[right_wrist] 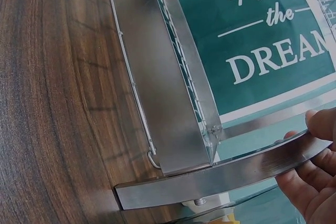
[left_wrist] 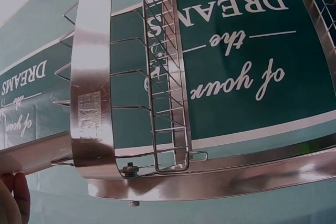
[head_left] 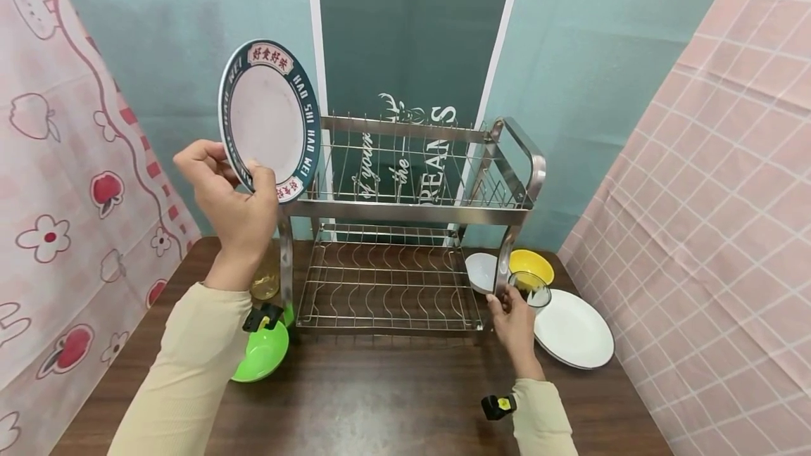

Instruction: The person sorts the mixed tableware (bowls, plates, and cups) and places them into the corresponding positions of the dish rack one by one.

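Observation:
A round plate [head_left: 266, 122] with a dark blue lettered rim is held up at the left, tilted on edge, by my left hand [head_left: 236, 220]. The thumb lies on its front face and the other fingers go behind. Part of that hand [left_wrist: 16, 203] shows in the left wrist view's lower corner. A two-tier metal dish rack [head_left: 412, 213] stands on the table, its upper left corner partly covered by the plate. My right hand [head_left: 516, 326] grips the rack's right front leg [right_wrist: 236, 179], thumb on one side and fingers on the other in the right wrist view.
Left of the rack are a green bowl [head_left: 262, 354] and an amber glass [head_left: 265, 283], partly behind my left arm. On the right stand a white bowl [head_left: 480, 269], a yellow bowl [head_left: 532, 264], a dark glass [head_left: 538, 298] and a white plate [head_left: 576, 329]. Curtains surround the table [head_left: 361, 400].

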Demonstrator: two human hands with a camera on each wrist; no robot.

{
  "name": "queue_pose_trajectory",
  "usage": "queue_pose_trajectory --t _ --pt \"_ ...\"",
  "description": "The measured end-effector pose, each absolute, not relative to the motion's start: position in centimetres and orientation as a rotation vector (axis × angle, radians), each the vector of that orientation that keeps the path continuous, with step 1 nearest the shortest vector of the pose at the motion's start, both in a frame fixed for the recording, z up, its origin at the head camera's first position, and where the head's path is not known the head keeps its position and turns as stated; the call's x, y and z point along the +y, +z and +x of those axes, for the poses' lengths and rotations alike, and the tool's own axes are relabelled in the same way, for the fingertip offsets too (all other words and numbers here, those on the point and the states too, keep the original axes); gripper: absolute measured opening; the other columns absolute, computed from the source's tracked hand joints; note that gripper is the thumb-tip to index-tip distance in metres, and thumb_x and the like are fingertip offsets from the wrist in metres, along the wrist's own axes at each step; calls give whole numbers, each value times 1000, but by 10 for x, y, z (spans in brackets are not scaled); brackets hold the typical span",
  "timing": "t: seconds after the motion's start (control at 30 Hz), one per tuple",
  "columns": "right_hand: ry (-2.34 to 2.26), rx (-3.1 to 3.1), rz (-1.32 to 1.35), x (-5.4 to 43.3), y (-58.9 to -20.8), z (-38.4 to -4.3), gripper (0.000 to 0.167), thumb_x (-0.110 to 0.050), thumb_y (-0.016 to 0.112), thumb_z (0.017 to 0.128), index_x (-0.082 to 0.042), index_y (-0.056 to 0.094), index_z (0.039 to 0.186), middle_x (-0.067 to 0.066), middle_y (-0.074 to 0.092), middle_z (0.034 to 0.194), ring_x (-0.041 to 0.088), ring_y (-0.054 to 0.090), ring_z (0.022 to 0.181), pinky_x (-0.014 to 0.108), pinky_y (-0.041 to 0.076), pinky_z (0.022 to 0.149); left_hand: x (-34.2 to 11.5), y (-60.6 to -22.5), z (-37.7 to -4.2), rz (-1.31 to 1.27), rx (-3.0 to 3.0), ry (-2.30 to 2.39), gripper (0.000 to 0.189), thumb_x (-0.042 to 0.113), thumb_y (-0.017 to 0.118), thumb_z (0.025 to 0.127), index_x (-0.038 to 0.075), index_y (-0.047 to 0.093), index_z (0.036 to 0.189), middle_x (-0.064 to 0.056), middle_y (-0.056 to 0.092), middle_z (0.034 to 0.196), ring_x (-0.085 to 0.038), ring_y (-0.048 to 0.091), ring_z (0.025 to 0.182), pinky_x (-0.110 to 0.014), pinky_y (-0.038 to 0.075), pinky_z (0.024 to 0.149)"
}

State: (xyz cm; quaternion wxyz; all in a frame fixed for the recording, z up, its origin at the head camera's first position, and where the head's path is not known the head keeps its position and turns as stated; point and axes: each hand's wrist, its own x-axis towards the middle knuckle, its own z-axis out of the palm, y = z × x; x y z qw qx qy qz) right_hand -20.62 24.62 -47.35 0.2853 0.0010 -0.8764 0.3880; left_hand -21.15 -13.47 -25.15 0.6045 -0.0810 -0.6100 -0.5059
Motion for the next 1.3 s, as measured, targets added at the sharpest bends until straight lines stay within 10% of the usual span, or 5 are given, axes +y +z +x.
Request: queue_pose_trajectory --t 0.4,0.77,1.3 --pt "1014 -2324 40 249 -474 -207 24 -3 68 84 9 59 103 25 64 85 36 63 74 48 50 63 -134 -249 -219 -163 -1506 -1070 37 -5 46 73 19 34 97 19 32 83 -11 35 66 -24 29 63" --pt "1037 -2339 5 249 -474 -205 25 -2 67 84 10 58 105 28 64 89 39 63 78 49 50 66 -131 -252 -228 -83 -1644 -940 22 0 48 76 4 38 95 0 35 68 -18 36 60 -31 25 56" --pt "1023 -2338 11 246 -476 -205 25 -3 67 84 11 58 103 29 64 88 40 63 77 49 50 65 -130 -260 -237 -117 -1736 -893 29 -3 48 75 -3 38 102 -20 52 89 -29 51 60 -47 35 57"
